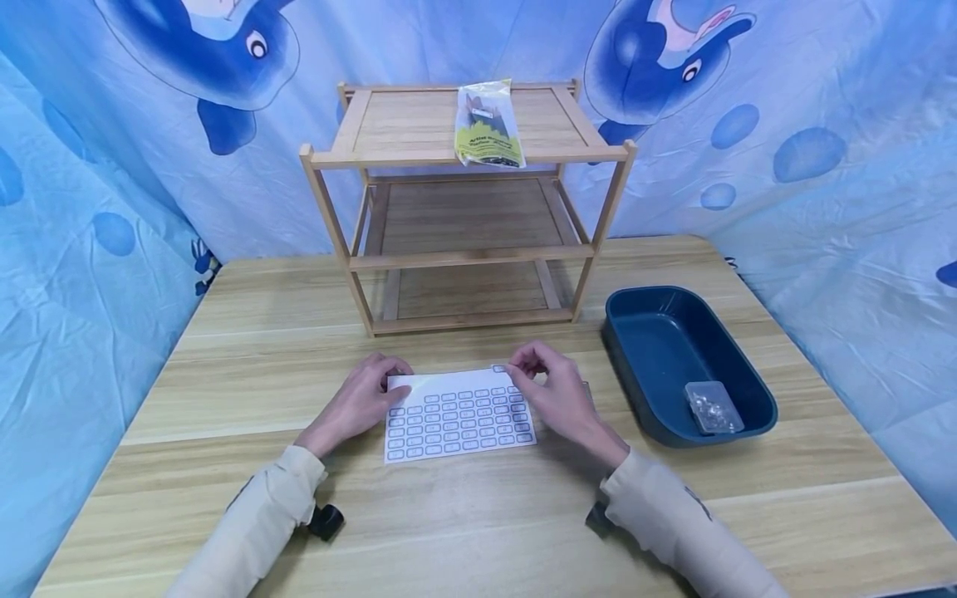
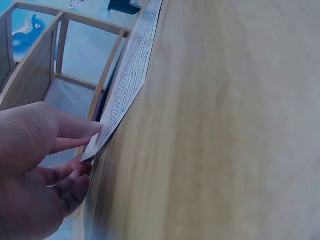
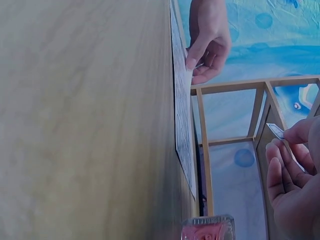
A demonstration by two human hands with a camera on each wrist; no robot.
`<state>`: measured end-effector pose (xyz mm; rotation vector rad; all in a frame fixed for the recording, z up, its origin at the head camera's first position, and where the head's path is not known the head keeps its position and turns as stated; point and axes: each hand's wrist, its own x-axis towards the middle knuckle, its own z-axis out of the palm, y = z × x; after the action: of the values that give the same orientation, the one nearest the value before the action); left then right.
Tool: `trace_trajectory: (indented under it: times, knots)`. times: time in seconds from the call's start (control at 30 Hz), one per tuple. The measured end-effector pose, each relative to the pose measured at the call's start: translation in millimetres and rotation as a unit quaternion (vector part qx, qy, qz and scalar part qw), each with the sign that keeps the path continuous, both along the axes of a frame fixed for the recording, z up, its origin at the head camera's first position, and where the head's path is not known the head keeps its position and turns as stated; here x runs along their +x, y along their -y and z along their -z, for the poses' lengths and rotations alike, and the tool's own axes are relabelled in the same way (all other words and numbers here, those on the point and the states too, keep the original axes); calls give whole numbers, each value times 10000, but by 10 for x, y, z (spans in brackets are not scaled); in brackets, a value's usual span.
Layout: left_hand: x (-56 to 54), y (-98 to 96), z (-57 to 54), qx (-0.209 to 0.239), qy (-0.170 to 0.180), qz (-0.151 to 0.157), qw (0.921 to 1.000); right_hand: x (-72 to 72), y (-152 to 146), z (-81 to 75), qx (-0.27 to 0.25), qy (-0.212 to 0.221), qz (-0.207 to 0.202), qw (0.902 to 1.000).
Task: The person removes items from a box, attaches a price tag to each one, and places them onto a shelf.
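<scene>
Facing each other, the left fingers (image 2: 80, 128) pinch a printed sheet (image 1: 458, 417), the right fingers (image 3: 300, 131) a small label (image 3: 274, 131).

Loose pale beige sleeves (image 1: 247, 517), black wrist cameras (image 1: 326, 522), bare hands (image 1: 357, 399)

Blue curtain (image 1: 449, 41) behind wooden shelf (image 1: 407, 124)

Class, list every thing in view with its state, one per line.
Label sheet: left edge pinched
Small label: off the sheet, pinched
Left hand: pinching the sheet
Right hand: pinching the label
Bin: upright, open
Clear case: in bin, lid unclear
Rack: standing
Packet: lying on the rack
Pink item: cropped, unclear
</scene>
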<state>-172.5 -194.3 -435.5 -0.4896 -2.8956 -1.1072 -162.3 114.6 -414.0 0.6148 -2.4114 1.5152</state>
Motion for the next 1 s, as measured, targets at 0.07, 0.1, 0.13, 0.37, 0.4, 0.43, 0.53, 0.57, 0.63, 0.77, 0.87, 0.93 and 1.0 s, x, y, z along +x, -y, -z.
trace_trajectory:
  times: [0.07,0.1,0.13,0.37,0.4,0.43,0.53,0.57,0.63,0.77,0.87,0.93,1.0]
  knots:
    - [3,-6,-1,28,-49,-61,10000,-11,-15,14,-78,5,-22,10000]
    - [5,-12,-4,44,-79,-88,9999,-14,-23,19,-122,11,-41,9999]
    - [9,-16,-6,53,-90,-130,9999,-18,-30,25,-171,2,-61,9998]
    - [25,-84,-29,-49,-177,-183,9997,-33,-92,54,-348,8,-133,9993]
    - [26,-89,-28,-99,-185,-141,9997,-33,-100,55,-349,11,-126,9993]
    - [28,-95,-27,-162,-190,-99,9996,-32,-107,55,-335,16,-110,9994]
    - [32,-101,-23,-379,-194,23,9991,-32,-122,57,-329,8,-70,9994]
    - [33,-101,-22,-442,-192,45,9988,-32,-128,61,-322,11,-51,9995]
    - [34,-102,-18,-518,-191,49,9985,-31,-138,59,-323,18,-28,9995]
    - [36,-107,-20,-556,-185,28,9983,-29,-164,56,-382,25,8,9993]
    - [44,-130,-36,-530,-280,-2,9982,-25,-191,59,-435,70,54,9990]
    - [50,-170,-60,-421,-404,37,9983,-24,-210,68,-467,122,90,9988]
    - [65,-243,-97,-171,-416,112,9989,-18,-223,72,-494,192,103,9985]
